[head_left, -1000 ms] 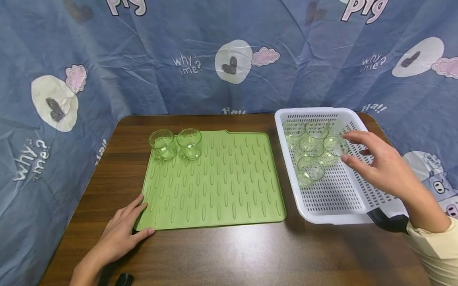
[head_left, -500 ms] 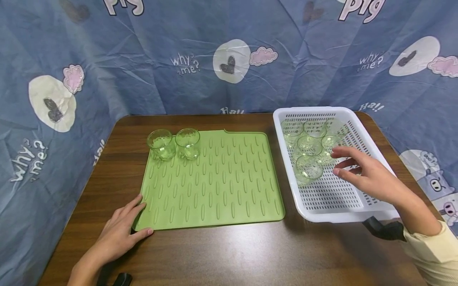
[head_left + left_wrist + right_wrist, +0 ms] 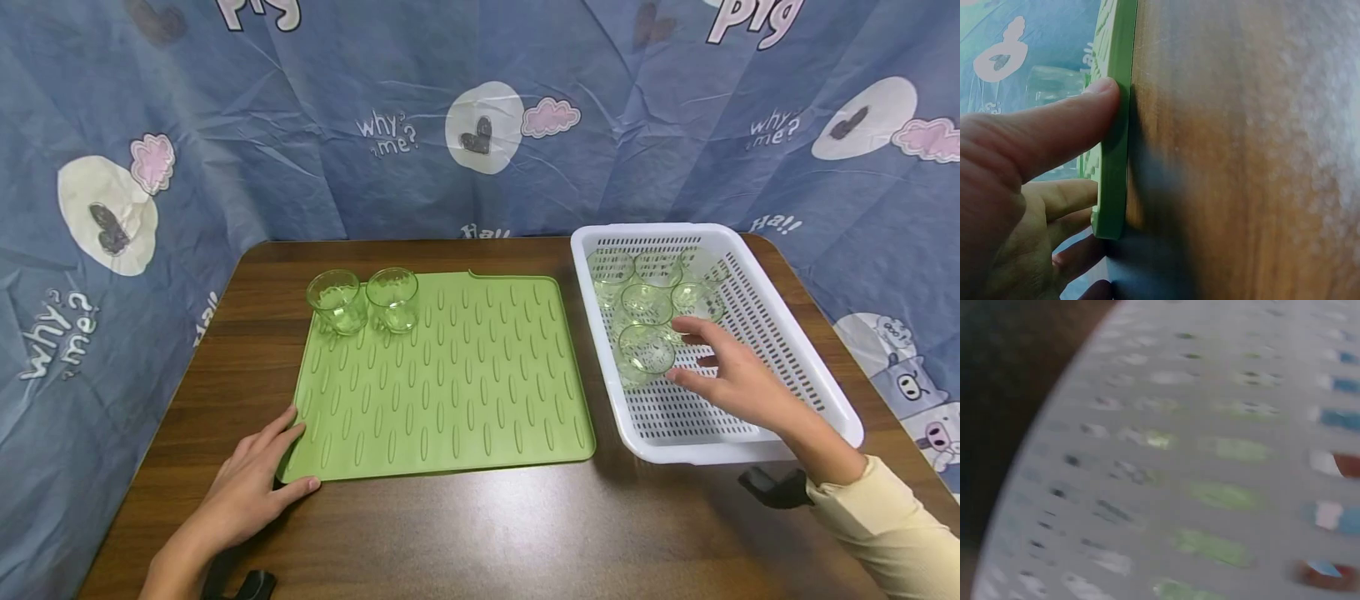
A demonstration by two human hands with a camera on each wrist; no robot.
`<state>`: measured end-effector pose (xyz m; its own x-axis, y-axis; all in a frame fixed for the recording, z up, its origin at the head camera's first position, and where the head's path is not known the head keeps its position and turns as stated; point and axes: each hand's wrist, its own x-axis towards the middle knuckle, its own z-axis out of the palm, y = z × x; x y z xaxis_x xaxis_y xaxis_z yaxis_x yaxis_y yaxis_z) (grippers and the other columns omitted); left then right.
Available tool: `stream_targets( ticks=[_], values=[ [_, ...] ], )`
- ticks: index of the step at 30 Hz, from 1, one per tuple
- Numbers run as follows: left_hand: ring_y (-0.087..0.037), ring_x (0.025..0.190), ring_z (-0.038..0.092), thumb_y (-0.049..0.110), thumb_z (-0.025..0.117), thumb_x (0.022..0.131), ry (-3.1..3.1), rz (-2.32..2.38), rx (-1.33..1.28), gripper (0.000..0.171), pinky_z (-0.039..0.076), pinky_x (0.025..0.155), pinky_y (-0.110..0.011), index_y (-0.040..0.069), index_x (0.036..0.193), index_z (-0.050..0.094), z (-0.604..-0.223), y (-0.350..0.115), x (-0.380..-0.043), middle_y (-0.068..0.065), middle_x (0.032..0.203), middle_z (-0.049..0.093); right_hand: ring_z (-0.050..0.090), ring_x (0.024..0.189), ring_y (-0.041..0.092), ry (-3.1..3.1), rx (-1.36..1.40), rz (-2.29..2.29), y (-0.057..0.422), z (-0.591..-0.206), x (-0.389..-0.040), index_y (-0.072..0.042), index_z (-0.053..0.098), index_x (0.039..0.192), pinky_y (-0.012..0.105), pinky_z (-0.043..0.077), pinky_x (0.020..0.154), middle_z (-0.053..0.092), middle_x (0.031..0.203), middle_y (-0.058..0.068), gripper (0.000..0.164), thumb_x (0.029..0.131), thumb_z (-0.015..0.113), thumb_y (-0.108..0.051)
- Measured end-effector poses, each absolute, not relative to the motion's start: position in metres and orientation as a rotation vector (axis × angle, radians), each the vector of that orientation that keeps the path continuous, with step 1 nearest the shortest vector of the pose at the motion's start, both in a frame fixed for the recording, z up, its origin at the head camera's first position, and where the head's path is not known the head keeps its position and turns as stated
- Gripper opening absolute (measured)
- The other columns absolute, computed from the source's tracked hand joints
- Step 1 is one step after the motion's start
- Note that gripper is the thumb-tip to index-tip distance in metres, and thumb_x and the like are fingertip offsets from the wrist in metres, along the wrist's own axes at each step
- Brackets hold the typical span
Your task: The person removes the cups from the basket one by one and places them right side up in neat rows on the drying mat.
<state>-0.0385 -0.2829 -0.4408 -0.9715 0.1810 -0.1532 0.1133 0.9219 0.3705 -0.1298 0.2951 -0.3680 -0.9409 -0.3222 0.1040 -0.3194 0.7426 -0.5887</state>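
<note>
My left hand [image 3: 251, 479] rests at the near left corner of a green ridged mat [image 3: 450, 375]. In the left wrist view its thumb [image 3: 1075, 119] touches the mat's edge, fingers relaxed along the corner. Two green-tinted glasses [image 3: 337, 302] stand upright side by side on the mat's far left. Over a white plastic basket [image 3: 705, 454], my right hand [image 3: 738, 379] hangs with thumb and fingers spread. Its fingertips are right beside the nearest glass [image 3: 647, 350] in the basket; contact cannot be told. The right wrist view is filled by the blurred perforated basket wall [image 3: 1166, 456].
Several more glasses [image 3: 647, 302] stand close together in the basket's left and far part. The basket sits on the brown wooden table [image 3: 510, 533], right of the mat. A blue printed cloth [image 3: 300, 167] hangs behind the table.
My right hand has moved left and nearer to me, from beside the far right glasses to the nearest glass. My left hand stays at the mat's corner.
</note>
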Motion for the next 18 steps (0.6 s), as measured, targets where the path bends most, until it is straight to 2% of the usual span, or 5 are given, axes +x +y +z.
stream_targets(
  ticks=[7,11,18],
  values=[
    [-0.048,0.132,0.036,0.045,0.074,0.086,2.895,0.542,0.223,0.083,0.036,0.091,-0.071,-0.001,0.147,0.042,-0.441,-0.282,-0.039,-0.021,0.16,0.029,0.047,0.126,0.052,2.82,-0.391,-1.078,0.288,-0.385,-0.139,0.005,0.03,0.15,0.062,0.048,0.096,0.041,0.146,0.034,0.085,0.083,0.079,-0.014],
    [-0.048,0.132,0.035,0.047,0.073,0.086,2.883,0.55,0.216,0.084,0.036,0.091,-0.071,-0.001,0.148,0.041,-0.441,-0.282,-0.04,-0.02,0.161,0.028,0.041,0.133,0.053,2.746,-0.306,-1.041,0.286,-0.386,-0.141,0.002,0.022,0.153,0.063,0.046,0.1,0.035,0.152,0.034,0.092,0.084,0.078,-0.021],
    [-0.047,0.133,0.035,0.046,0.073,0.086,2.893,0.573,0.211,0.084,0.035,0.092,-0.07,-0.001,0.147,0.042,-0.442,-0.283,-0.04,-0.02,0.161,0.028,0.044,0.13,0.049,2.723,-0.298,-1.051,0.284,-0.391,-0.145,0.0,0.024,0.152,0.059,0.048,0.1,0.042,0.147,0.031,0.091,0.083,0.08,-0.021]
  ],
)
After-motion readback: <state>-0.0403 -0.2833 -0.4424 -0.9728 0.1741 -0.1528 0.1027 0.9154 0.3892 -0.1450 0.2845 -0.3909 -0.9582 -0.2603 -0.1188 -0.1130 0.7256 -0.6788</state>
